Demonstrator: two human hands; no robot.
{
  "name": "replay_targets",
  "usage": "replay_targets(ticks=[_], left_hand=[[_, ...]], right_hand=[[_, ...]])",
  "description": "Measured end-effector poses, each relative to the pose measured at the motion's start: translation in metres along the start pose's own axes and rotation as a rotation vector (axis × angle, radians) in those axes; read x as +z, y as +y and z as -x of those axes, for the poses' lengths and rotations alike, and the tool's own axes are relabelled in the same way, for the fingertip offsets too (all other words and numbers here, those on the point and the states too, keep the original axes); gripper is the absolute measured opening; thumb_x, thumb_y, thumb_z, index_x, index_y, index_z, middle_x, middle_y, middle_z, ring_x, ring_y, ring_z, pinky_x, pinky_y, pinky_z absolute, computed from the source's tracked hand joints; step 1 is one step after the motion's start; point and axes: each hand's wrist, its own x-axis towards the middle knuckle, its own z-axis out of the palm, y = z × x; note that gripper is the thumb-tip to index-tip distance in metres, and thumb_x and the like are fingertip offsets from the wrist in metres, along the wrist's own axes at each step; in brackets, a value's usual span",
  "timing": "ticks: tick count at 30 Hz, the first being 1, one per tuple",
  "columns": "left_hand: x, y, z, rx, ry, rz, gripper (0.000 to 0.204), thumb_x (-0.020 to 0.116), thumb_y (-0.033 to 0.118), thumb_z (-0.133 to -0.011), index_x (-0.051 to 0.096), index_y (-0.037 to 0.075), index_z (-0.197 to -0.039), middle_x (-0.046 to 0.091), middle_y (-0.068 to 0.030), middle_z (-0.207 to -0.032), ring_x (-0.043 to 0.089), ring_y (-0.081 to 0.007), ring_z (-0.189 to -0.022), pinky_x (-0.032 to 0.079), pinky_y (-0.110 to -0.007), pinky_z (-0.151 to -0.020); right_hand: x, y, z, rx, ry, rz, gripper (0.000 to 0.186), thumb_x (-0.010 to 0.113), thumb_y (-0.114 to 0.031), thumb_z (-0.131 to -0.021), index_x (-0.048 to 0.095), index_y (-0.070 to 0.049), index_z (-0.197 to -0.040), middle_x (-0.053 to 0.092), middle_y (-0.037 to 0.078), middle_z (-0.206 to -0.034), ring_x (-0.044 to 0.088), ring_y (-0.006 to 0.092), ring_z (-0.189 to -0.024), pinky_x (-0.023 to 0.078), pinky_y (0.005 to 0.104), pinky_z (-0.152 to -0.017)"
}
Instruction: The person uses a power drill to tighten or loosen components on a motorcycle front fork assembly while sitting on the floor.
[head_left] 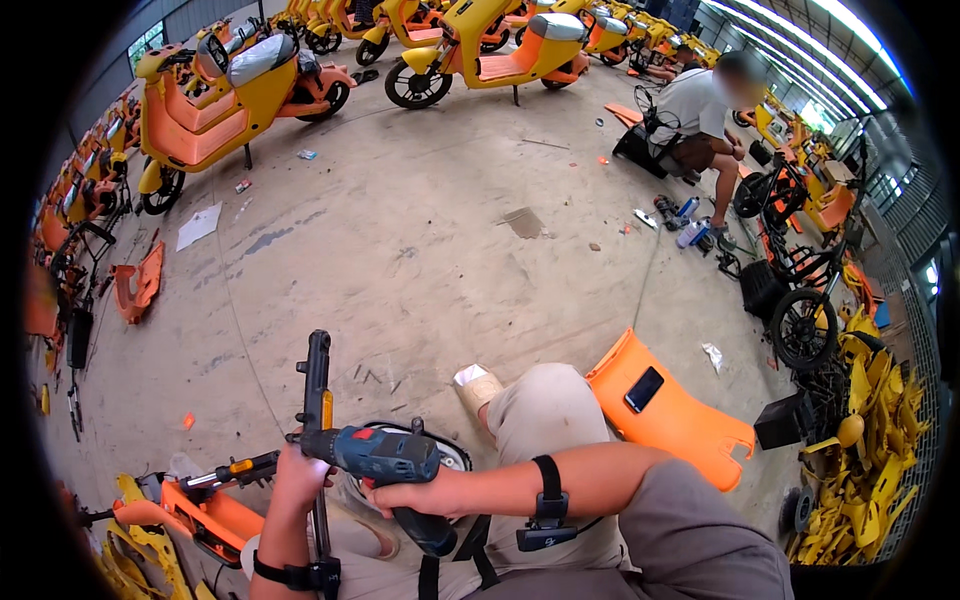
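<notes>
Right hand [415,497] wraps the grip of the blue-black drill [385,455], over the lap, nose pointing left to a black bar [317,370]; left hand [297,470] sits curled at that nose, its exact grasp unclear; a slipping drill tip could hit the left fingers, being so close; a knock from the knee could slide the phone [644,389] off the orange panel [690,430].

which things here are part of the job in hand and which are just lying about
Likely in the job:
- drill, in the right hand
- black bar, at the left hand

Seemingly just lying about:
- phone, on the orange panel
- white sheet
- cans
</notes>
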Motion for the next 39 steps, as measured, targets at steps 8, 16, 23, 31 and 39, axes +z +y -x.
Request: replay_targets(ticks=[8,16,23,31,39], left_hand=[[-0.007,0.0,0.024,-0.028,0.018,0.086,0.024,0.061,0.004,-0.087,0.066,0.002,-0.11,0.069,-0.0058,-0.083,0.067,-0.0141,-0.065,0.053,-0.028,-0.049],[-0.008,-0.005,0.028,0.055,0.017,0.036,0.024,0.066,0.01,-0.086,0.066,0.003,-0.109,0.069,-0.0049,-0.081,0.066,-0.012,-0.066,0.053,-0.027,-0.052],[-0.008,0.0,0.045,0.139,0.08,0.096,0.026,0.069,0.018,-0.085,0.064,0.002,-0.105,0.066,-0.0068,-0.071,0.064,-0.0158,-0.059,0.05,-0.033,-0.055],[0.004,0.003,0.034,0.419,0.193,0.024,0.041,0.072,0.007,-0.08,0.06,0.0,-0.119,0.072,-0.0128,-0.091,0.071,-0.0231,-0.085,0.054,-0.035,-0.077],[-0.011,-0.003,0.033,0.431,0.2,0.063,0.046,0.067,-0.003,-0.078,0.058,-0.001,-0.123,0.068,-0.0064,-0.092,0.062,-0.0136,-0.084,0.052,-0.031,-0.076]], right_hand=[[-0.001,0.001,-0.007,0.048,-0.109,0.048,0.013,0.067,-0.009,-0.085,0.06,-0.007,-0.095,0.059,0.002,-0.077,0.059,0.0115,-0.068,0.05,0.0302,-0.064],[-0.001,-0.007,0.005,0.067,-0.122,0.364,0.008,0.064,-0.013,-0.092,0.059,-0.007,-0.093,0.06,0.001,-0.077,0.059,0.0104,-0.073,0.049,0.0296,-0.069],[0.016,-0.007,0.008,0.099,-0.105,0.211,0.014,0.067,-0.012,-0.09,0.057,-0.007,-0.098,0.057,0.002,-0.082,0.058,0.0117,-0.075,0.049,0.0286,-0.072],[-0.001,-0.019,0.009,0.008,-0.198,0.217,0.016,0.068,-0.019,-0.093,0.059,-0.006,-0.097,0.058,0.002,-0.079,0.059,0.0118,-0.072,0.048,0.0264,-0.068],[0.0,-0.017,0.002,0.031,-0.327,0.182,0.017,0.061,-0.023,-0.099,0.058,-0.006,-0.098,0.058,-0.001,-0.083,0.056,0.0083,-0.077,0.046,0.0255,-0.074]])
